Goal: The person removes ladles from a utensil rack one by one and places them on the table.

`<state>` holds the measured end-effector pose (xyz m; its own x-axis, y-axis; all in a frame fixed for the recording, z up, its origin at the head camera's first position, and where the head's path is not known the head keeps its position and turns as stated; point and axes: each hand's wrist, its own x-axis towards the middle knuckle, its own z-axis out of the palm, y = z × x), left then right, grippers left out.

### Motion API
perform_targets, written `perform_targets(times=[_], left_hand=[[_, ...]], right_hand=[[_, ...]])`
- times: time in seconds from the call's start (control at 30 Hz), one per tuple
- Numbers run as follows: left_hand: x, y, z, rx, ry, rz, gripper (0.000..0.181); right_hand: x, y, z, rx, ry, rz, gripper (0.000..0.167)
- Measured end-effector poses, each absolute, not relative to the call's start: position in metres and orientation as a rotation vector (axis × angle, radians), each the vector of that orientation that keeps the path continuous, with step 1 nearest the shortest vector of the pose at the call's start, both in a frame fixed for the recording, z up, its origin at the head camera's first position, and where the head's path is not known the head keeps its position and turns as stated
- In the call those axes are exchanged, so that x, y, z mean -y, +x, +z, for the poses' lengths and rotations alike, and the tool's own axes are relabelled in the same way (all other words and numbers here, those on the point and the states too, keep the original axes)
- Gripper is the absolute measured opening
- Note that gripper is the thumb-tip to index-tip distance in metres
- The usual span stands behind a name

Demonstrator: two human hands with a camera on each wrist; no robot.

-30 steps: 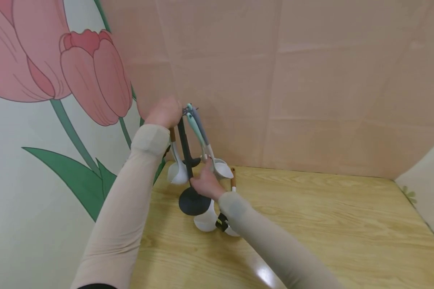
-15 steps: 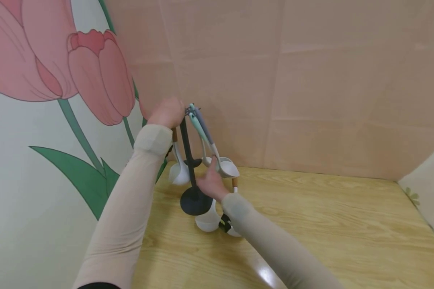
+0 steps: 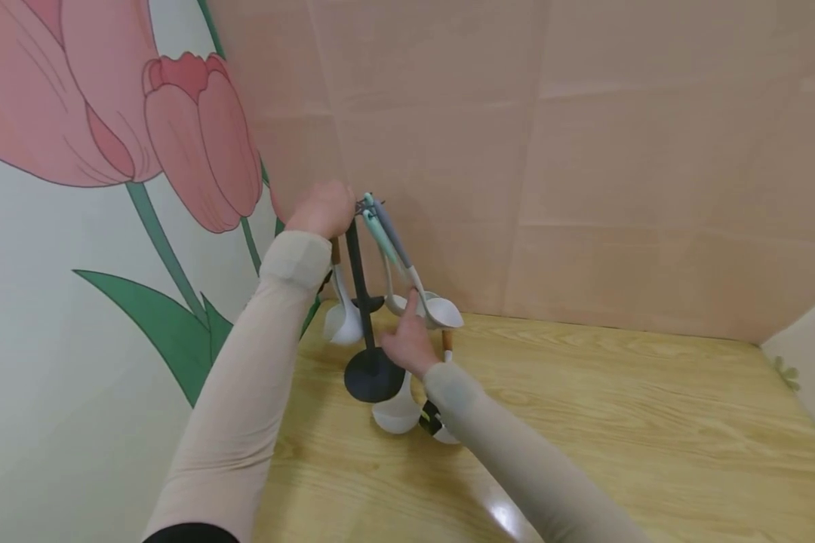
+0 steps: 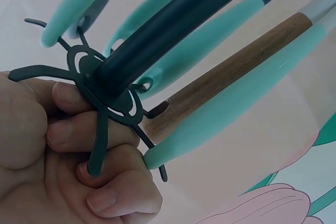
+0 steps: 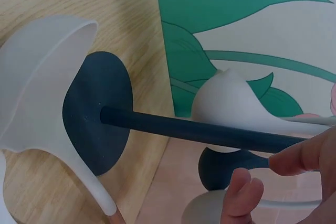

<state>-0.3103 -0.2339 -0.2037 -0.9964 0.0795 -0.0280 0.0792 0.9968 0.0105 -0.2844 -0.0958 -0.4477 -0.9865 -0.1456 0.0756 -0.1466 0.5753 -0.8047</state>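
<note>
A dark utensil stand (image 3: 373, 375) with a round base and a post stands at the table's left side. My left hand (image 3: 322, 211) grips its hooked top; in the left wrist view the fingers curl under the dark hook ring (image 4: 107, 88). Several ladles hang from the hooks, with mint, grey-blue and wooden handles. Among them are a white ladle (image 3: 444, 313) and a dark utensil (image 5: 226, 167). My right hand (image 3: 410, 343) is beside the post, index finger extended up by the white ladle's stem. In the right wrist view its fingertips look apart, gripping nothing visible.
A white ladle bowl (image 3: 397, 413) is in front of the base, with another partly hidden by the right sleeve. The pink cloth backdrop (image 3: 584, 188) rises behind the wooden table (image 3: 618, 407). A tulip-printed wall (image 3: 109, 317) borders the left.
My right hand has shifted slightly right, opening a gap from the post. The whole scene has drifted a little right in the head view. My left hand keeps hold of the stand's top.
</note>
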Motion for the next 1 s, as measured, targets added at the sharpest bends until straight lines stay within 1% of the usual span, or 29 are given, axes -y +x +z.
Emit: perform_targets(times=[0.23, 0.47, 0.53, 0.8, 1.0], left_hand=[[0.232, -0.311, -0.203, -3.114, 0.121, -0.007, 0.02], [0.23, -0.314, -0.203, -3.11, 0.132, -0.091, 0.019], [0.229, -0.314, -0.203, -3.107, 0.119, -0.084, 0.019], [0.226, -0.313, -0.203, -3.103, 0.097, -0.046, 0.018], [0.224, -0.315, -0.203, -3.1, 0.09, -0.02, 0.019]], right_hand=[[0.093, -0.29, -0.447, 2.766, 0.334, 1.464, 0.104], [0.091, -0.301, -0.45, 2.697, 0.477, 1.533, 0.098], [0.091, -0.302, -0.446, 2.699, 0.521, 1.557, 0.095], [0.089, -0.299, -0.437, 2.7, 0.649, 1.689, 0.076], [0.088, -0.3, -0.44, 2.662, 0.686, 1.763, 0.053]])
